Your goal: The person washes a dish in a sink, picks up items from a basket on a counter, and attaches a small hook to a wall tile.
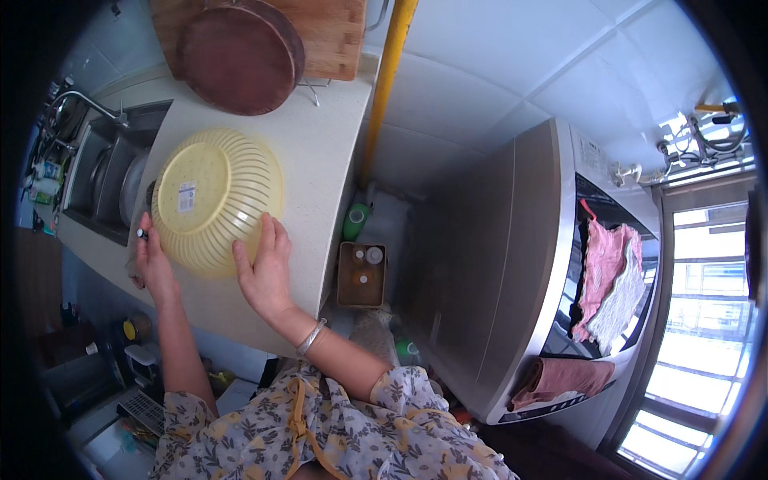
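A pale yellow slotted plastic basket (pixel 195 198) is turned bottom up over the countertop, with a printed sticker on its base. My right hand (pixel 268 273) is at its near right side, thumb and fingers spread against the wall and rim. At the near left side is my left hand (pixel 156 264), its fingers upright along the basket's edge. A small black item with a pale end (pixel 142 233) shows at the left fingers; whether it is a ring is unclear. The basket sits between both hands; its underside is hidden.
A double sink (pixel 111 168) holding dishes lies left. Behind the basket, a round dark-red wooden board (pixel 240 60) leans before a wooden cutting board (pixel 336 39). A yellow pipe (pixel 387 90) rises beside the counter (pixel 312 180). Right are a box of bottles (pixel 361 294) and a washing machine (pixel 480 258).
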A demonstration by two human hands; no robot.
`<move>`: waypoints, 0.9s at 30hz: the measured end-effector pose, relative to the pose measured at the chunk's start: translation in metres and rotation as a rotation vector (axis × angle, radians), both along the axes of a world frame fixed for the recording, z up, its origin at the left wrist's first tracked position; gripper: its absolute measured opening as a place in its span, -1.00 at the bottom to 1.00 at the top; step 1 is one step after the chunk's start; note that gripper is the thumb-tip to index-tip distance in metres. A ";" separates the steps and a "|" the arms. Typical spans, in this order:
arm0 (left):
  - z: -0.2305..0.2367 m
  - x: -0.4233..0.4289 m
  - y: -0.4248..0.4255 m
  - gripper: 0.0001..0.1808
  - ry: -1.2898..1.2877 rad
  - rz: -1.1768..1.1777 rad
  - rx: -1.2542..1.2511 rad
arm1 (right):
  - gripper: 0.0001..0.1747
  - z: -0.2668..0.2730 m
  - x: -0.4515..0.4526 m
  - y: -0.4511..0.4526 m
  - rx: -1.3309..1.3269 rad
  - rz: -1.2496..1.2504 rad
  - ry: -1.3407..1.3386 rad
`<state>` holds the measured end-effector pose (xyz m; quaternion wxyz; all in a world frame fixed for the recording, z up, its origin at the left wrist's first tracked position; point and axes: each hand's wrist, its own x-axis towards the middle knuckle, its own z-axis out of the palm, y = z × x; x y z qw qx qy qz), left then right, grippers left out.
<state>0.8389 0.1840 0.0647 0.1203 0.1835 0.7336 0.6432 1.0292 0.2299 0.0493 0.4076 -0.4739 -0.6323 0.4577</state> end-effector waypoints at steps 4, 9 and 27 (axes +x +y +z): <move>-0.005 0.014 0.007 -0.64 0.369 -0.100 -0.004 | -0.37 -0.012 -0.002 -0.008 0.014 -0.011 0.072; 0.010 0.078 0.013 -0.67 0.753 -0.221 -0.030 | -0.44 -0.027 0.005 -0.016 0.051 0.034 0.034; -0.016 0.068 -0.016 -0.69 0.689 -0.958 0.212 | -0.59 -0.036 0.005 -0.029 0.262 0.066 -0.297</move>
